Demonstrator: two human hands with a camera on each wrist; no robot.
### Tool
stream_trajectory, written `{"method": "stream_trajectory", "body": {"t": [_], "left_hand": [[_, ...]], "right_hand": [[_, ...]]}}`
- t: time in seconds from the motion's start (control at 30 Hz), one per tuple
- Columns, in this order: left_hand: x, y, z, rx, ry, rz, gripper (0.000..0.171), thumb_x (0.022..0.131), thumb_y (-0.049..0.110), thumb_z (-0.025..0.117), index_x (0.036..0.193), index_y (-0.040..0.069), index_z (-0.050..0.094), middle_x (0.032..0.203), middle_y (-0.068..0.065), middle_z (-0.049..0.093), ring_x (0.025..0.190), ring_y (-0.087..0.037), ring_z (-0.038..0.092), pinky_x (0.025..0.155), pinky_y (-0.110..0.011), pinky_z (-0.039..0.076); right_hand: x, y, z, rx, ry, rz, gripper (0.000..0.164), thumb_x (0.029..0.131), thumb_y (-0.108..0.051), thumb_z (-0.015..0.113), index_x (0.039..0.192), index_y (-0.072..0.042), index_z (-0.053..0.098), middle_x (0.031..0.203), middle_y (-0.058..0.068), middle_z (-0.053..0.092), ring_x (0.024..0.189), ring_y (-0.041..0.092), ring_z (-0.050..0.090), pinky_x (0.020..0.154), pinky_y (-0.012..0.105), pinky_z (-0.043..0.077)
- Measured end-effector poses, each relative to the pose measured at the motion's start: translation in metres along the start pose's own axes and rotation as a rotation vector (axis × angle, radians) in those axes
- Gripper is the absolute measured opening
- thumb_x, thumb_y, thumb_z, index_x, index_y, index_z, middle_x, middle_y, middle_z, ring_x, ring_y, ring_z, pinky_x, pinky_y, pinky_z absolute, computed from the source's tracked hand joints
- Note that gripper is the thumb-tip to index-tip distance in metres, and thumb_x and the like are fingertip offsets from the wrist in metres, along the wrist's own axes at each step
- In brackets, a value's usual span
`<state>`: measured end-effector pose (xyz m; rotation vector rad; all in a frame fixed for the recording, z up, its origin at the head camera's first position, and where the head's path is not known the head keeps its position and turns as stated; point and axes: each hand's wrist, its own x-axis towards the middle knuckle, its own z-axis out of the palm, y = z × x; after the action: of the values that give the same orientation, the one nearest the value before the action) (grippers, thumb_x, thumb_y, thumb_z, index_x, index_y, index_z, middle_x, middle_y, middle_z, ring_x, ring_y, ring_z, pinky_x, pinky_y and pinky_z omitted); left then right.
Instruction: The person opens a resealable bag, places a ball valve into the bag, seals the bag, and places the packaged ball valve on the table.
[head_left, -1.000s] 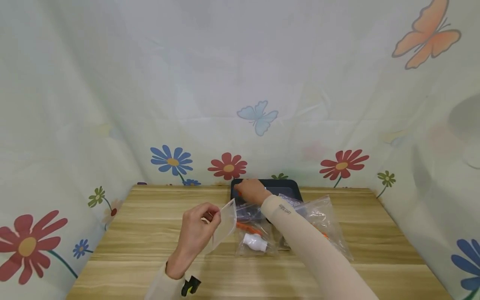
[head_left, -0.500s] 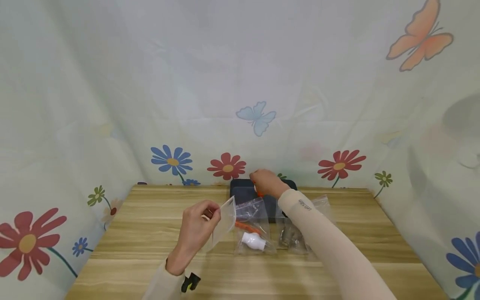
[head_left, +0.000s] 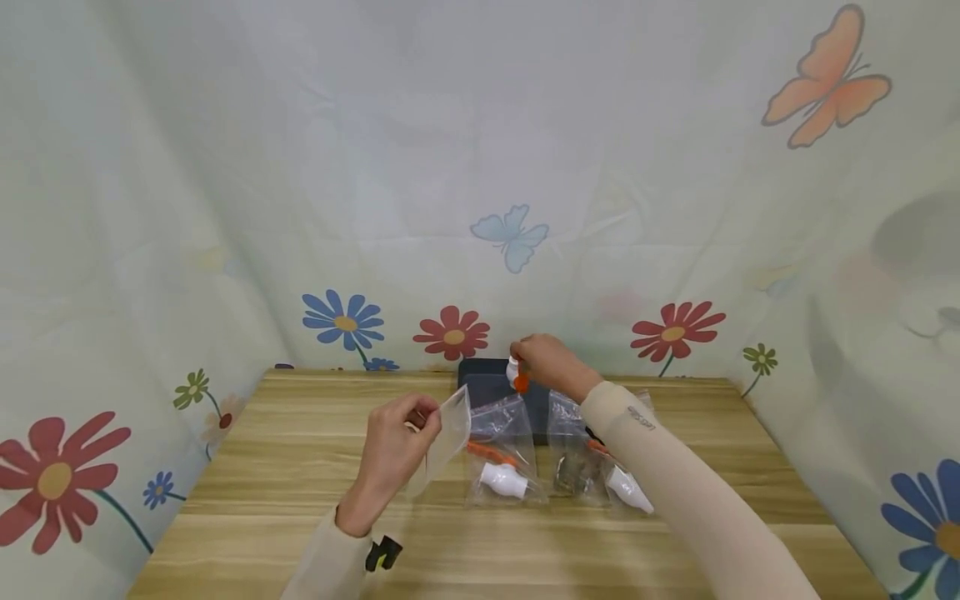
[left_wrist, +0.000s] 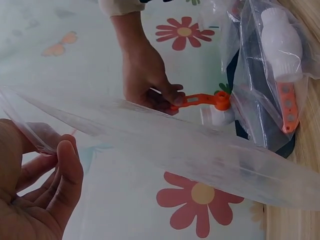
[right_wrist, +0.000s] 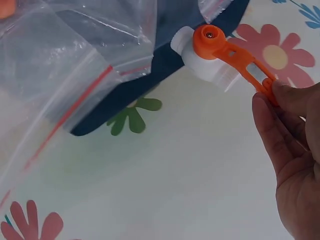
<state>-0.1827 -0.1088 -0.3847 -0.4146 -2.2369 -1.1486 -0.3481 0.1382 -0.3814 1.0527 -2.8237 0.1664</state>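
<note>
My left hand (head_left: 395,446) pinches the rim of a clear zip bag (head_left: 448,435) between thumb and fingers; in the left wrist view the bag (left_wrist: 175,142) stretches rightward from the fingertips. Over the dark tray, my right hand (head_left: 553,363) holds a small white plastic valve with an orange lever (head_left: 519,377). In the right wrist view, thumb and fingers grip the lever's end, and the white valve body (right_wrist: 202,65) hangs away from the fingers. A filled zip bag (head_left: 504,480) with a similar orange and white piece lies between the hands.
The dark tray (head_left: 480,383) stands against the flowered backdrop at the table's (head_left: 352,408) rear. Right of the middle lie a bag of dark metallic pieces (head_left: 572,473) and another bag with a white and orange piece (head_left: 628,490), partly under the right forearm.
My right hand has moved rightward and up from the tray's left part, bringing the valve into sight. My left hand stays nearly still with the zip bag.
</note>
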Motion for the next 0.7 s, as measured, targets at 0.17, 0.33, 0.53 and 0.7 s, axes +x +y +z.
{"method": "stream_trajectory", "body": {"t": [0.17, 0.33, 0.53, 0.7], "left_hand": [[0.001, -0.004, 0.004, 0.001, -0.007, -0.007, 0.010, 0.081, 0.000, 0.071, 0.081, 0.010, 0.071, 0.068, 0.001, 0.067, 0.057, -0.004, 0.060, 0.054, -0.018, 0.051], [0.001, -0.005, 0.005, 0.008, -0.006, -0.006, 0.008, 0.081, 0.001, 0.072, 0.081, 0.010, 0.071, 0.068, 0.001, 0.067, 0.057, -0.004, 0.059, 0.054, -0.019, 0.051], [0.003, -0.004, 0.006, 0.012, -0.010, -0.018, 0.008, 0.082, 0.002, 0.071, 0.081, 0.009, 0.071, 0.068, 0.001, 0.067, 0.057, -0.004, 0.059, 0.054, -0.019, 0.051], [0.005, -0.002, 0.006, 0.012, -0.008, -0.020, 0.006, 0.083, 0.003, 0.071, 0.080, 0.009, 0.072, 0.067, 0.001, 0.067, 0.057, -0.005, 0.059, 0.053, -0.019, 0.050]], "right_hand": [[-0.011, -0.003, -0.011, -0.001, 0.026, -0.019, 0.017, 0.090, -0.003, 0.066, 0.107, -0.005, 0.069, 0.100, 0.008, 0.072, 0.088, 0.025, 0.067, 0.084, 0.038, 0.056], [-0.024, -0.009, -0.026, 0.005, 0.088, -0.051, 0.017, 0.092, -0.004, 0.065, 0.108, -0.005, 0.069, 0.102, 0.007, 0.072, 0.088, 0.025, 0.067, 0.084, 0.039, 0.057], [-0.042, -0.018, -0.046, 0.020, 0.218, -0.110, 0.017, 0.091, -0.003, 0.066, 0.107, -0.005, 0.070, 0.097, 0.006, 0.070, 0.083, 0.024, 0.067, 0.078, 0.038, 0.057], [-0.057, -0.027, -0.064, 0.029, 0.342, -0.157, 0.015, 0.089, -0.005, 0.069, 0.104, -0.005, 0.070, 0.095, 0.005, 0.071, 0.080, 0.021, 0.068, 0.075, 0.037, 0.058]]}}
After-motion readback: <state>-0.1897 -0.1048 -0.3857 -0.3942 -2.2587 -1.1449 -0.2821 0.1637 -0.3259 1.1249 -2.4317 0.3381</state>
